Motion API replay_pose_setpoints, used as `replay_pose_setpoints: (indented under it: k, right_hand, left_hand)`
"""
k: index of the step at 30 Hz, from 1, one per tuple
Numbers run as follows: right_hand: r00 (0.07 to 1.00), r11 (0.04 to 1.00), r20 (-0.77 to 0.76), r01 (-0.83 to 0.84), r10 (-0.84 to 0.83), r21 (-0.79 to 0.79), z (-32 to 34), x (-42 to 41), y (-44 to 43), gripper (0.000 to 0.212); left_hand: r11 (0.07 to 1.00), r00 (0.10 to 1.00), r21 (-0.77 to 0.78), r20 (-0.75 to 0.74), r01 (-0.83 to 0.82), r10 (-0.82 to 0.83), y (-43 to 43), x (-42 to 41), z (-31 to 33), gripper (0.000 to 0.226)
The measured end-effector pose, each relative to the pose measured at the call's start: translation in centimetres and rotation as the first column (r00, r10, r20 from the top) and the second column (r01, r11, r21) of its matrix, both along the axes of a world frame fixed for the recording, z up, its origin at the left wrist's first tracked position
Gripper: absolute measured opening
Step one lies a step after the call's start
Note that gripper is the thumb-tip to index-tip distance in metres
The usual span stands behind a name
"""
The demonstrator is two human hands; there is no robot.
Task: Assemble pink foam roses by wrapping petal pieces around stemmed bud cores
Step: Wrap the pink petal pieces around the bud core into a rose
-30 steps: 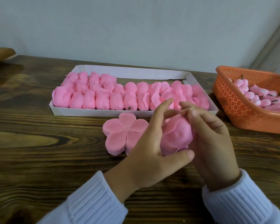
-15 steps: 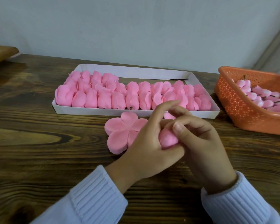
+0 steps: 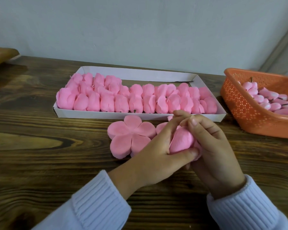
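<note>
Pink foam rose (image 3: 181, 143) is being closed just before the tray's (image 3: 140, 74) right half: left grip (image 3: 156, 156) and right grip (image 3: 214, 150) are both curling round it, pressing petals onto a hidden core. Finished roses (image 3: 121, 103) are filling most of the tray, its back-right part lying bare; petal stack (image 3: 131, 136) before it and bud basket (image 3: 249, 113) to its right are suggesting more remain.

A dark wooden table (image 3: 40, 163) with bold grain carries everything. A long white cardboard tray (image 3: 106, 114) lies across its middle, towards the wall (rows of pink roses (image 3: 121, 103) fill it). An orange plastic basket (image 3: 243, 110) sits at the right, near the tray but apart from it, holding pink buds (image 3: 264, 97). Just in front of the tray lies a stack of flat five-petal pieces (image 3: 128, 135).
</note>
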State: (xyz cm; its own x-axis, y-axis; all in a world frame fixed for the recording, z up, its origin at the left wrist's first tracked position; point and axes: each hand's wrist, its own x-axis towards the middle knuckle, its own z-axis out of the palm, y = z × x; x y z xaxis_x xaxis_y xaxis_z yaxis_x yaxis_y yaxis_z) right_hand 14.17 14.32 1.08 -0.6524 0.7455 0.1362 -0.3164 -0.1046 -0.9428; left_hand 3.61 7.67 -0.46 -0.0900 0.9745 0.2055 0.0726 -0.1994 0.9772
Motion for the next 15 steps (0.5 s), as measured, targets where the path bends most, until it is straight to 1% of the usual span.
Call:
replay_pose_setpoints:
  k: [2, 4, 5, 9, 11, 12, 13, 15]
  right_hand:
    - [0.998, 1.000, -0.060, 0.018, -0.019, -0.026, -0.18, -0.12, 0.39, 0.012]
    - [0.992, 0.999, -0.126, -0.004, 0.000, -0.033, -0.29, -0.16, 0.66, 0.015]
    - [0.990, 1.000, -0.140, -0.015, 0.014, -0.006, -0.36, -0.13, 0.77, 0.019]
    - [0.999, 0.976, -0.048, 0.011, -0.001, 0.216, -0.55, 0.02, 0.69, 0.026]
    - [1.000, 0.949, -0.006, -0.006, 0.008, 0.315, -0.75, -0.05, 0.58, 0.016]
    - [1.000, 0.936, 0.013, -0.019, 0.016, 0.353, -0.87, -0.12, 0.51, 0.009]
    - [0.999, 0.925, 0.030, -0.030, 0.021, 0.378, -0.96, -0.16, 0.43, 0.005]
    - [0.999, 0.924, 0.044, -0.042, 0.028, 0.379, -1.02, -0.19, 0.33, 0.008]
  left_hand:
    - [1.000, 1.000, 0.022, 0.006, -0.004, 0.004, -0.13, -0.14, 0.14, 0.060]
    - [0.998, 0.996, 0.057, 0.086, 0.004, -0.009, -0.21, -0.35, 0.29, 0.066]
    - [0.997, 0.993, 0.080, 0.118, 0.002, -0.011, -0.27, -0.46, 0.33, 0.069]
    - [0.986, 0.993, 0.161, 0.113, -0.040, 0.022, -0.52, -0.74, 0.50, 0.068]
    - [0.982, 0.993, 0.183, 0.113, -0.036, 0.015, -0.64, -0.69, 0.62, 0.069]
    - [0.983, 0.994, 0.180, 0.105, -0.035, 0.016, -0.64, -0.67, 0.62, 0.072]
    - [0.985, 0.996, 0.171, 0.092, -0.036, 0.020, -0.60, -0.66, 0.57, 0.076]
    - [0.986, 0.997, 0.161, 0.077, -0.034, 0.021, -0.49, -0.78, 0.45, 0.080]
